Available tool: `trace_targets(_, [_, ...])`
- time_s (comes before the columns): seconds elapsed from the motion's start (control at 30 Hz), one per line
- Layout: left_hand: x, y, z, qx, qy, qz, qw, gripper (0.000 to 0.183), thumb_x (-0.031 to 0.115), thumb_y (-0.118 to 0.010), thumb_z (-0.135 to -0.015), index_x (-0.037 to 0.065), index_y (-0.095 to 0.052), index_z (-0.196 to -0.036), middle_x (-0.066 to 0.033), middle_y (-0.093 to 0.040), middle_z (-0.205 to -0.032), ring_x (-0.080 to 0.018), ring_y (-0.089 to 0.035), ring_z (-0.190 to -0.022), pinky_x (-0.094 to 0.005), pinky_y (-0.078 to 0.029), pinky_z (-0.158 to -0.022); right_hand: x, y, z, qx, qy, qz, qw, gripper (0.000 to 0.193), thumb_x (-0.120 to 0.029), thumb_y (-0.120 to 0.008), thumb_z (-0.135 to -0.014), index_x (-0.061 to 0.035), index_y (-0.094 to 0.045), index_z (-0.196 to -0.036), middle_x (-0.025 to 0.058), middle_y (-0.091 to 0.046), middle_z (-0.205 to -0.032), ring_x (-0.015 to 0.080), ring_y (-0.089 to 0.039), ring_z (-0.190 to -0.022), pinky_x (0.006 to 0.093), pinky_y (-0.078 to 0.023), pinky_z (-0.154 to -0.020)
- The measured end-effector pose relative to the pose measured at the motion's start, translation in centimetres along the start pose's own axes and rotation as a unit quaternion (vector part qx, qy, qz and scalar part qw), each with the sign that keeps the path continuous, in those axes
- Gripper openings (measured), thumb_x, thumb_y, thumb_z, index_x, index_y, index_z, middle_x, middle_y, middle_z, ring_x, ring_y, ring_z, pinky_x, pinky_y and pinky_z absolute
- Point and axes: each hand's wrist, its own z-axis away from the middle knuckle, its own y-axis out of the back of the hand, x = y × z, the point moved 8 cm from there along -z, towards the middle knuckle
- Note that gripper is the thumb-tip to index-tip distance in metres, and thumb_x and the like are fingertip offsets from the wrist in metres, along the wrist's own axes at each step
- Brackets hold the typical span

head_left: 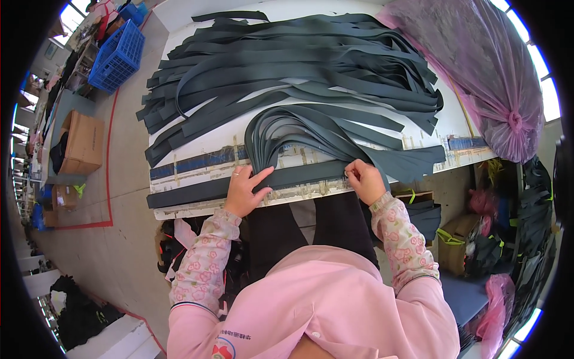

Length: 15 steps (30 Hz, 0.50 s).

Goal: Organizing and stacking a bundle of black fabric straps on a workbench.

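Note:
A long dark grey-green fabric strip (pixel 191 194) lies flat along the table's near edge. My left hand (pixel 242 190) rests over it with thumb and index finger apart. Farther right, my right hand (pixel 366 179) has its fingertips pinched together at the strip. Just beyond the hands, a bundle of similar strips (pixel 293 121) bends in an arch, its right ends fanned toward the table edge. Behind that, a large heap of loose strips (pixel 299 57) covers much of the white table (pixel 466 122).
A pinkish translucent plastic sack (pixel 496 72) bulges over the table's right side. Leftward on the floor are a blue crate (pixel 118 57) and a cardboard box (pixel 82 143). More boxes and dark strips (pixel 424 218) sit below the table at right.

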Motion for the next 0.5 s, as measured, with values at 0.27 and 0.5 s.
trace_targets(0.27, [-0.3,-0.1,0.0,0.003,-0.002,-0.002,1.000,0.056,0.024,-0.080,-0.075,0.022,-0.067,-0.129,-0.0117,-0.048,-0.090,-0.0324,-0.047,-0.087,-0.0426,-0.043,-0.080,0.1,0.5,-0.6,-0.050,-0.033,-0.030,0.998,0.009,-0.008,-0.068,-0.085,-0.0037,-0.068,-0.093,0.0122,-0.068,-0.075,0.0236,-0.067,-0.067,0.0338,-0.052,-0.063])
trace_targets(0.5, [0.3,0.1,-0.4,0.015,-0.016,-0.010,1.000,0.049,0.021,-0.078,-0.078,0.019,-0.070,-0.126,-0.0116,-0.049,-0.090,-0.0328,-0.048,-0.087,-0.0433,-0.043,-0.079,-5.1,-4.3,0.8,-0.147,0.003,-0.146,0.978,0.016,-0.012,-0.065,-0.087,-0.0002,-0.068,-0.098,0.0132,-0.069,-0.077,0.0212,-0.066,-0.068,0.0339,-0.052,-0.065])
